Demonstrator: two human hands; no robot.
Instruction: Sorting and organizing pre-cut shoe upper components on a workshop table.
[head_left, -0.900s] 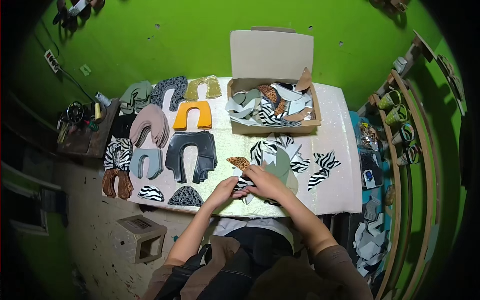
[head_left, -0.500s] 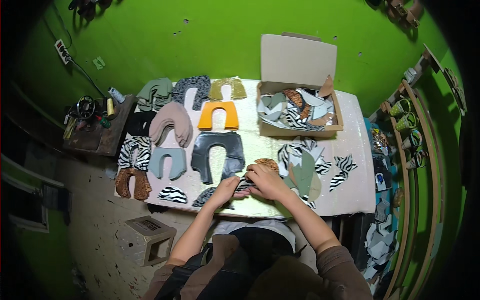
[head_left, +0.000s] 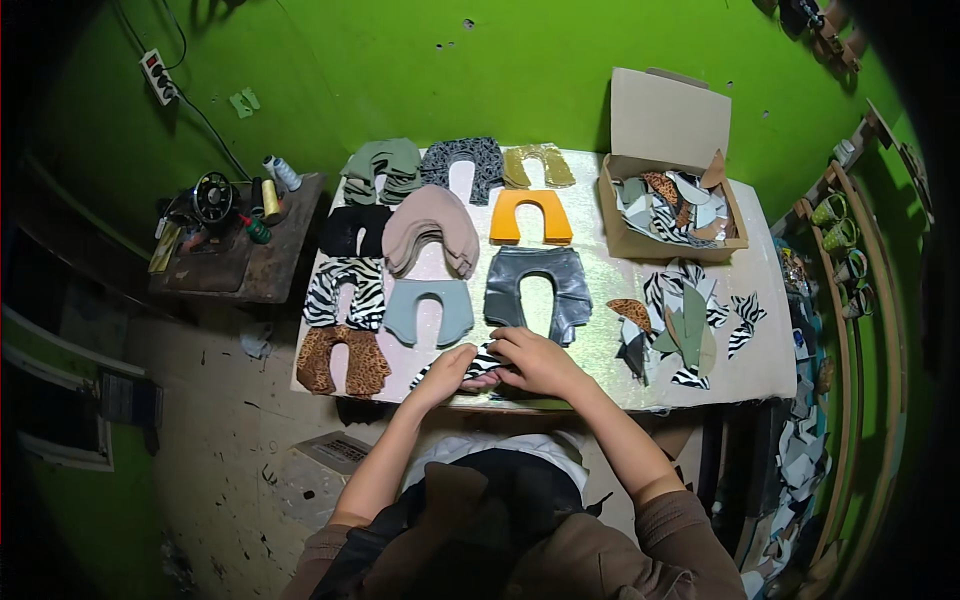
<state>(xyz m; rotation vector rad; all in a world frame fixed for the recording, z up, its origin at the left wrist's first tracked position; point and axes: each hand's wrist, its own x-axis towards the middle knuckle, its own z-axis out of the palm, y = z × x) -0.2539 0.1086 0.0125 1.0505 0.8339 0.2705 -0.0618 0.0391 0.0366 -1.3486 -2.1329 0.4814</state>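
My left hand and my right hand are close together over the table's front edge. Both have their fingers closed on a zebra-print piece, partly covered by the fingers. More zebra print shows at the left hand's outer side; whether it belongs to the same piece I cannot tell. Just beyond the right hand lies a stack of black arch-shaped pieces. A grey-blue arch stack is past the left hand. To the right rest a leopard-print piece and a heap of mixed scraps.
More arch-shaped stacks cover the table's left side, including orange, pink and leopard print. An open cardboard box of scraps stands back right. A sewing machine is left, a wooden rack right.
The view has turned left, so the table appears farther right. Both hands have moved left relative to the table, with the zebra-print piece still between them.
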